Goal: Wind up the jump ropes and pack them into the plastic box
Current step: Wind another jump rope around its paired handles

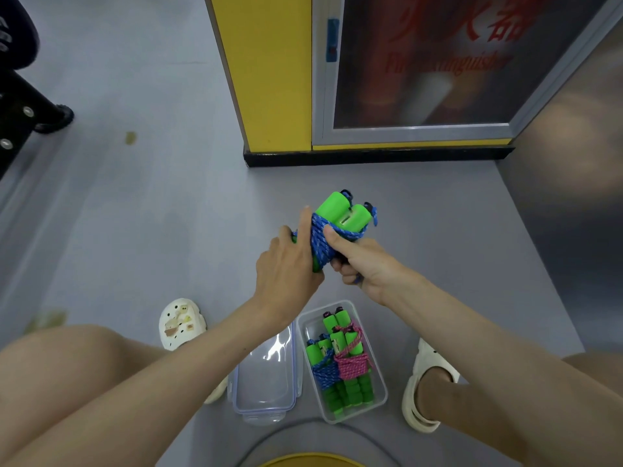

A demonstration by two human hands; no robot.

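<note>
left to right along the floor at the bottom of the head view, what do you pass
white clog with charms → clear lid → plastic box holding wound jump ropes → plain white sandal

Public-building corridor, seen from floor level

Just ahead of the right hand (357, 264) there's a metal-framed glass fire extinguisher cabinet (421, 96), with red "Fire Extinguisher" lettering across its door. It's set into a bright yellow wall (266, 72) with black skirting (371, 156) along the foot. Plain grey floor (151, 197) spreads out beyond the left hand (286, 264).
</note>
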